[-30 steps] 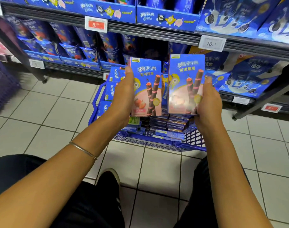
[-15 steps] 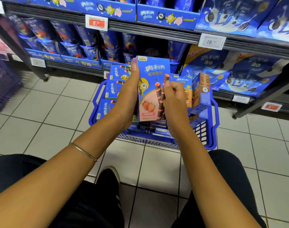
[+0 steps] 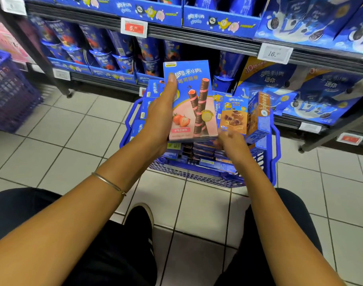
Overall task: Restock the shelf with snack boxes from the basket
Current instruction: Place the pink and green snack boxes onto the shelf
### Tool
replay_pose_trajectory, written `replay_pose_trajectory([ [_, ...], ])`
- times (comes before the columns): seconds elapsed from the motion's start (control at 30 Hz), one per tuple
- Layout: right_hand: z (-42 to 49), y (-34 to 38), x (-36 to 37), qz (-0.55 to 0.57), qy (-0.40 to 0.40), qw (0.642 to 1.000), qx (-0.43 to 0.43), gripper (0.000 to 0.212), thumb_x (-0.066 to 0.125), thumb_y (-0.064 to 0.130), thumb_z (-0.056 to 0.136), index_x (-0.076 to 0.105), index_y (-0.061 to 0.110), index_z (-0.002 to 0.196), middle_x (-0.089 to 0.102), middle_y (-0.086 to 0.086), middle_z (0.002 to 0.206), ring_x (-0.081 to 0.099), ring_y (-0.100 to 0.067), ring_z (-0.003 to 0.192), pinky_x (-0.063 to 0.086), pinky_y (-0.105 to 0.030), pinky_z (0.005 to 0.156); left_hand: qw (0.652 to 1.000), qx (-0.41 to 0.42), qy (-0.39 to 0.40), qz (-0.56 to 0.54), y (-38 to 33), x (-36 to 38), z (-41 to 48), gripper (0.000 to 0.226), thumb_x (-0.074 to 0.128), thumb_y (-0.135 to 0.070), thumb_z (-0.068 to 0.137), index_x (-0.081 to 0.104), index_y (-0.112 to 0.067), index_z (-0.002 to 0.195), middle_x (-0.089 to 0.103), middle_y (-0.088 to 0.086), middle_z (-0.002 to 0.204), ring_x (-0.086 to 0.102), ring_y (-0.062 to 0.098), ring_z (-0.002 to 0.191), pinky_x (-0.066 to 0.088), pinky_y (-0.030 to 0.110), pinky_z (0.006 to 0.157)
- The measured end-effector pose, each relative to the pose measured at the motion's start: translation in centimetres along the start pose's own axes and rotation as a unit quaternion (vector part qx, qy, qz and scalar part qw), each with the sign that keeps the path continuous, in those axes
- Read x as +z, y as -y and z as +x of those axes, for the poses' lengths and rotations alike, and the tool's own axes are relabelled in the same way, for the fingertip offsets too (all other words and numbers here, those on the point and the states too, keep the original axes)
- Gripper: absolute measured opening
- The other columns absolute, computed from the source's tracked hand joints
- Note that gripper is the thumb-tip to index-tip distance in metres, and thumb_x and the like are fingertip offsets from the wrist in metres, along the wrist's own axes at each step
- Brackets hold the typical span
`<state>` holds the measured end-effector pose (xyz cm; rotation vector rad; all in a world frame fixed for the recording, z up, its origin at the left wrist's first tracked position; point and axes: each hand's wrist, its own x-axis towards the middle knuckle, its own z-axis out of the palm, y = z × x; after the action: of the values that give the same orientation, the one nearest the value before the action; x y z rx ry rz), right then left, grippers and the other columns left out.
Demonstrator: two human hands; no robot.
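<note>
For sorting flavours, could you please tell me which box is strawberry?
The box in the left hand: pink front with strawberries; the upright ones in the basket are brown.

Two hands, two baskets, three upright boxes counted.

One left hand (image 3: 160, 118), one right hand (image 3: 231, 142). One strawberry box (image 3: 194, 104) shows its face; any behind it are hidden. Two more stand in the one blue basket (image 3: 197, 176): a front-facing caramel box (image 3: 234, 116) and an angled caramel box (image 3: 259, 114). One second basket (image 3: 9, 96) at left. One red price tag (image 3: 134, 27), one white price tag (image 3: 274, 53), one bracelet (image 3: 108, 182), one shoe (image 3: 141, 215).
</note>
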<state>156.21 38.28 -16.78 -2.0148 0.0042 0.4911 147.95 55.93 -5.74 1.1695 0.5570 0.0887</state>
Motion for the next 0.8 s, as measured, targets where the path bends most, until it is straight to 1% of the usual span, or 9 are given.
replay_pose_trajectory([
  [0.07, 1.3, -3.7, 0.1, -0.125, 0.046, 0.991, 0.029, 0.038, 0.057, 0.023, 0.100, 0.046, 0.010, 0.066, 0.042, -0.014, 0.064, 0.043, -0.025, 0.062, 0.035, -0.034, 0.066, 1.000, -0.003, 0.005, -0.004, -0.1, 0.0, -0.4, 0.062, 0.046, -0.065, 0.106, 0.070, -0.016, 0.134, 0.079, 0.014, 0.117, 0.078, 0.022, 0.075, 0.060, 0.033, 0.063],
  [0.13, 2.7, -6.2, 0.3, -0.229, 0.084, 0.968, 0.054, 0.037, 0.060, 0.019, 0.098, 0.050, 0.008, 0.064, 0.046, -0.015, 0.067, 0.045, -0.026, 0.066, 0.033, -0.034, 0.062, 1.000, -0.009, 0.006, -0.001, -0.1, 0.0, -0.6, 0.062, 0.046, -0.066, 0.105, 0.070, -0.017, 0.135, 0.080, 0.012, 0.111, 0.077, 0.020, 0.072, 0.060, 0.031, 0.061],
  [0.17, 3.3, -6.9, 0.4, -0.276, 0.105, 0.953, 0.064, 0.034, 0.063, 0.022, 0.097, 0.057, 0.005, 0.069, 0.051, -0.017, 0.072, 0.049, -0.027, 0.070, 0.035, -0.034, 0.061, 1.000, -0.013, 0.009, 0.003, -0.1, 0.0, -0.7, 0.063, 0.046, -0.067, 0.105, 0.070, -0.017, 0.135, 0.080, 0.011, 0.111, 0.078, 0.021, 0.075, 0.062, 0.034, 0.064],
  [0.23, 4.7, -8.0, 0.6, -0.336, 0.161, 0.924, 0.083, 0.030, 0.064, 0.029, 0.097, 0.067, 0.000, 0.094, 0.060, -0.019, 0.092, 0.058, -0.029, 0.082, 0.041, -0.035, 0.069, 1.000, -0.018, 0.016, 0.013, 0.1, 0.0, -0.9, 0.065, 0.045, -0.068, 0.104, 0.067, -0.018, 0.139, 0.078, 0.013, 0.121, 0.079, 0.031, 0.099, 0.064, 0.051, 0.086],
  [0.33, 6.2, -8.9, 1.1, -0.416, 0.216, 0.878, 0.097, 0.040, 0.058, 0.030, 0.100, 0.061, -0.004, 0.122, 0.059, -0.019, 0.125, 0.060, -0.036, 0.112, 0.048, -0.039, 0.089, 1.000, -0.016, 0.009, 0.016, 0.3, -0.1, -1.1, 0.065, 0.044, -0.066, 0.105, 0.066, -0.016, 0.140, 0.076, 0.015, 0.127, 0.073, 0.039, 0.117, 0.054, 0.063, 0.105],
  [0.43, 7.2, -9.9, 1.6, -0.430, 0.240, 0.859, 0.142, 0.052, 0.055, 0.025, 0.101, 0.045, 0.000, 0.146, 0.047, -0.020, 0.151, 0.051, -0.036, 0.132, 0.045, -0.040, 0.105, 1.000, -0.013, -0.005, 0.015, 0.4, -0.2, -1.4, 0.064, 0.043, -0.063, 0.107, 0.068, -0.013, 0.137, 0.075, 0.017, 0.129, 0.071, 0.042, 0.120, 0.053, 0.064, 0.107],
  [0.53, 7.9, -10.6, 1.7, -0.456, 0.273, 0.831, 0.161, 0.062, 0.056, 0.029, 0.102, 0.033, 0.003, 0.154, 0.032, -0.017, 0.161, 0.038, -0.036, 0.144, 0.035, -0.046, 0.116, 1.000, -0.014, -0.004, 0.011, 0.6, -0.4, -1.6, 0.063, 0.043, -0.063, 0.107, 0.068, -0.014, 0.137, 0.076, 0.016, 0.127, 0.073, 0.039, 0.117, 0.054, 0.062, 0.106],
  [0.7, 8.9, -11.2, 1.5, -0.476, 0.302, 0.811, 0.157, 0.052, 0.054, 0.026, 0.103, 0.043, 0.001, 0.148, 0.040, -0.018, 0.156, 0.046, -0.036, 0.137, 0.037, -0.048, 0.114, 1.000, -0.014, 0.009, -0.003, 0.7, -0.3, -1.6, 0.063, 0.043, -0.064, 0.107, 0.068, -0.016, 0.138, 0.075, 0.011, 0.131, 0.072, 0.037, 0.119, 0.054, 0.061, 0.107],
  [0.8, 9.1, -11.7, 1.3, -0.450, 0.292, 0.829, 0.156, 0.054, 0.058, 0.026, 0.100, 0.044, 0.003, 0.148, 0.042, -0.016, 0.153, 0.049, -0.036, 0.132, 0.039, -0.048, 0.112, 1.000, -0.013, 0.012, -0.003, 0.8, -0.2, -1.5, 0.062, 0.044, -0.064, 0.106, 0.069, -0.017, 0.137, 0.074, 0.010, 0.133, 0.073, 0.036, 0.118, 0.055, 0.061, 0.106],
])
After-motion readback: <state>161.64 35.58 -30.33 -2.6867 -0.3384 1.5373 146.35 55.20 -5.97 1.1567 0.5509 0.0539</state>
